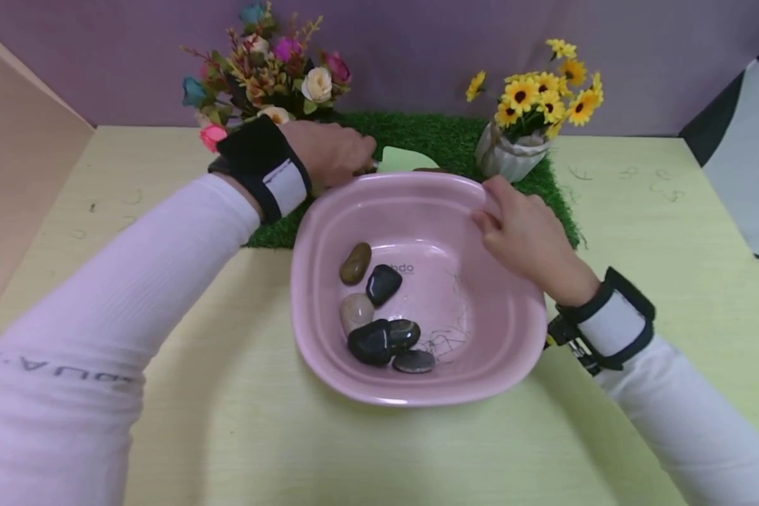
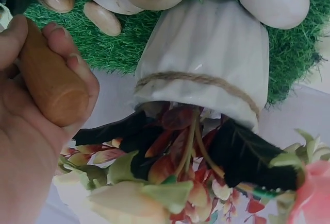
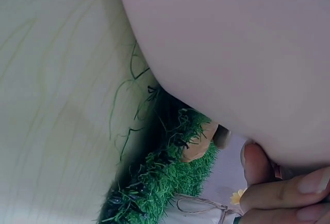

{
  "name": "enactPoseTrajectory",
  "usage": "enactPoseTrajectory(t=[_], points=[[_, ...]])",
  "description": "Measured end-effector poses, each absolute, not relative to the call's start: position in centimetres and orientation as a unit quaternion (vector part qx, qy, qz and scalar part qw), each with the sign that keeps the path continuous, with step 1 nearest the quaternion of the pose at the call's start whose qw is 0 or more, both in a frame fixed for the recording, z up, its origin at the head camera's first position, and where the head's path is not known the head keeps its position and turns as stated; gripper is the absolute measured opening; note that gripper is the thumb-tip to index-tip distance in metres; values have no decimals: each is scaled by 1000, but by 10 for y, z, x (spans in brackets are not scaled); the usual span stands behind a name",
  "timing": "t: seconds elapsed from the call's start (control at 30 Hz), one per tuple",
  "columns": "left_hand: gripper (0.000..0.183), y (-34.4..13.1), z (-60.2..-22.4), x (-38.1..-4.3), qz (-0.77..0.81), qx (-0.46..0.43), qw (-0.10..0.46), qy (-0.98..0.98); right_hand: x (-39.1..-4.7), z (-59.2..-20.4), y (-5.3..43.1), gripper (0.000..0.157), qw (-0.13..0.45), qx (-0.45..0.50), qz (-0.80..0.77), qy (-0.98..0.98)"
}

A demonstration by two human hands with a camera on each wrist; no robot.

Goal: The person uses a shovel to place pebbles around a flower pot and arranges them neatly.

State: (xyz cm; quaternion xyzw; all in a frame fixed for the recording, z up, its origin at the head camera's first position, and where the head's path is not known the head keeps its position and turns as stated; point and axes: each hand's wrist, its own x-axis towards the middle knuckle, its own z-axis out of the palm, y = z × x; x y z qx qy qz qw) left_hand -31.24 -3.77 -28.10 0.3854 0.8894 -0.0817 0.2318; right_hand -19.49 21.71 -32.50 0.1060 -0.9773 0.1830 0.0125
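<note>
My left hand (image 1: pixel 332 151) is wrapped round the wooden handle (image 2: pixel 54 74) of a small trowel, whose light green blade (image 1: pixel 407 159) shows behind the basin's far rim. My right hand (image 1: pixel 531 232) grips the right far rim of a pink plastic basin (image 1: pixel 493 330), thumb inside and fingers outside. Several smooth pebbles lie at the basin's left and near side, among them a brown pebble (image 1: pixel 355 263), a black pebble (image 1: pixel 384 284) and a pale pebble (image 1: pixel 357 311). A few thin grass strands lie on its floor. In the right wrist view the fingers (image 3: pixel 281 195) press against the basin's outer side.
Behind the basin lies an artificial grass mat (image 1: pixel 417 126) on the pale wooden table (image 1: pixel 240 422). A white pot (image 2: pixel 206 49) of mixed flowers stands at its left, with pale stones (image 2: pixel 276 0) beside it. A pot of yellow sunflowers (image 1: pixel 512 151) stands at the right.
</note>
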Motion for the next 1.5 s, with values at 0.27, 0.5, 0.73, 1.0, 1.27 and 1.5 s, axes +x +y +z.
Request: enactPoseTrajectory(t=[0.27,0.5,0.73,1.0,1.27,1.5], points=[[34,-36,-283,-309,-100,418,183,885,-196,-327,218,34,10,105,184,-977],[34,-39,-290,-303,-106,450,99,881,-196,-327,218,34,6,104,182,-978],[24,-39,-296,-297,-145,479,-31,865,-196,-325,218,32,10,99,180,-979],[25,-39,-297,-294,-141,478,-32,867,-195,-325,217,32,6,96,184,-978],[20,-38,-300,-288,-160,451,-75,875,-194,-325,216,28,18,104,188,-976],[34,-32,-312,-276,-195,389,-204,877,-195,-326,218,29,25,129,192,-973]])
